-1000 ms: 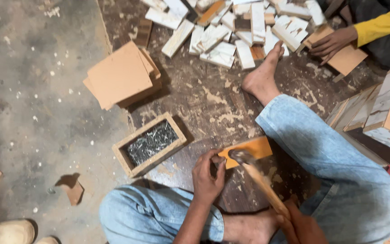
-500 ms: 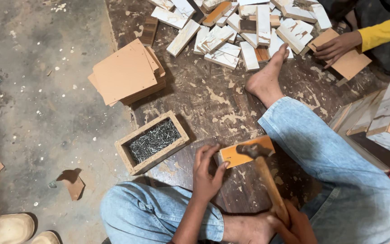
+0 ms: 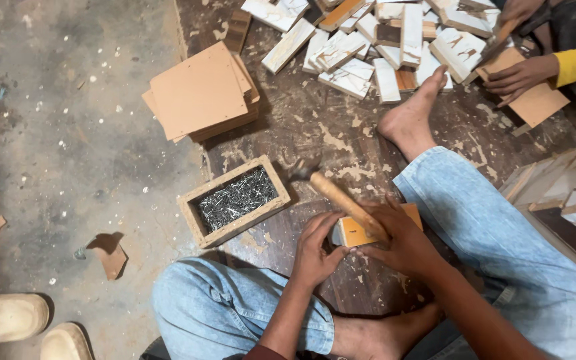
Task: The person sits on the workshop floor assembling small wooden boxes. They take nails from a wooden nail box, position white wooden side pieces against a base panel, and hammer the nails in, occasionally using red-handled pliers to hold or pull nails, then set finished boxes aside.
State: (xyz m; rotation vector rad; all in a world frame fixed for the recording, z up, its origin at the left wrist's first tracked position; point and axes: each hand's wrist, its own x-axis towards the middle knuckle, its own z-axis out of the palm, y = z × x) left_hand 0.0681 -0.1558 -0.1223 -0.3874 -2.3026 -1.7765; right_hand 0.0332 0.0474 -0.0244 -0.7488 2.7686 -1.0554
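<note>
My right hand [image 3: 401,240] grips the wooden handle of a hammer [image 3: 338,197], whose blurred head points up and left above the floor. My left hand [image 3: 316,252] pinches the near left end of a small orange-faced wooden piece [image 3: 361,233] lying on a dark board [image 3: 315,127] between my legs. I sit on the floor in blue jeans, bare right foot [image 3: 411,113] stretched forward. Whether a nail stands in the piece is hidden by my fingers.
A small wooden box of nails [image 3: 235,199] sits left of my hands. A stack of brown square boards [image 3: 198,93] lies beyond it. Several white-faced wood blocks [image 3: 368,40] are piled at the top. Another person's hand [image 3: 521,73] in a yellow sleeve holds a board at top right.
The hammer has swung up and to the left, off the wooden piece, and my right hand has come into view on its handle. My left hand stays on the piece.
</note>
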